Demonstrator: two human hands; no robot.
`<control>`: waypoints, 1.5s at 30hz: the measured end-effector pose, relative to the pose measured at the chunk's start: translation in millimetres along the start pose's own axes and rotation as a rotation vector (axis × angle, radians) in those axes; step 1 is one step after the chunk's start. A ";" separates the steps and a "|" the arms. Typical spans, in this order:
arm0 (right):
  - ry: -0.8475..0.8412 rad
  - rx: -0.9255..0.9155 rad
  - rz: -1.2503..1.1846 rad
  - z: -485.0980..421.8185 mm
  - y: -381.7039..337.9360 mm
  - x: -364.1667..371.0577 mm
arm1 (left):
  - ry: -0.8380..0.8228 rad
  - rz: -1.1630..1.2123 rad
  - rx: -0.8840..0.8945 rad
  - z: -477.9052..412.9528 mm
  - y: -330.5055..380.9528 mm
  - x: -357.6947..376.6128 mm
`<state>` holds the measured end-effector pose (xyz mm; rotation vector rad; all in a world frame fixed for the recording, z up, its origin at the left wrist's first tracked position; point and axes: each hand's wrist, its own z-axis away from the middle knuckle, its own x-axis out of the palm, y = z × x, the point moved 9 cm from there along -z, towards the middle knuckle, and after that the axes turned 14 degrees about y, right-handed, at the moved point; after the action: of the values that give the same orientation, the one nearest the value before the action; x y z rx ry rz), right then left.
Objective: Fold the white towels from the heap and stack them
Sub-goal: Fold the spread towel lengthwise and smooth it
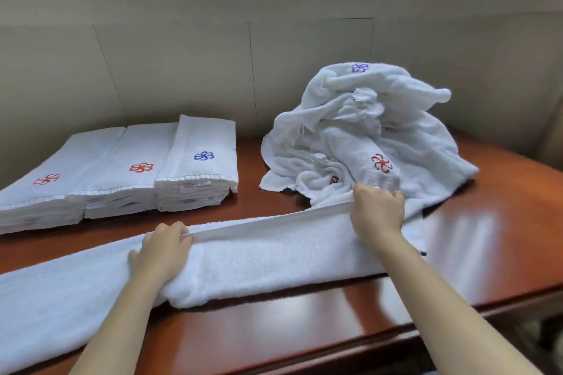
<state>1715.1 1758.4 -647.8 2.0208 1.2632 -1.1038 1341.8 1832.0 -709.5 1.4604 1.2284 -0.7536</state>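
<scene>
A long white towel (259,259) lies across the front of the wooden table (487,222), folded lengthwise into a strip. My left hand (163,251) grips its far hemmed edge near the middle. My right hand (377,210) grips the same edge further right, at the foot of the heap. The heap of crumpled white towels (365,131) with red and blue flower marks sits at the back right. Three stacks of folded towels (122,173) stand side by side at the back left, two with red flowers and one with a blue flower.
A pale panelled wall (213,55) runs behind the table, with a window sill above. The table's front edge (335,353) crosses the lower right. Bare glossy wood shows right of the heap and in front of the towel.
</scene>
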 end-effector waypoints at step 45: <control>-0.302 -0.581 -0.343 67.8 -146.1 47.9 | 0.028 0.028 0.114 -1.4 -69.6 -11.0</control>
<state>1570.1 1794.2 -725.0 1.1954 1.5735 -0.9879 1272.5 1825.7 -720.6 1.5827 1.1996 -0.7975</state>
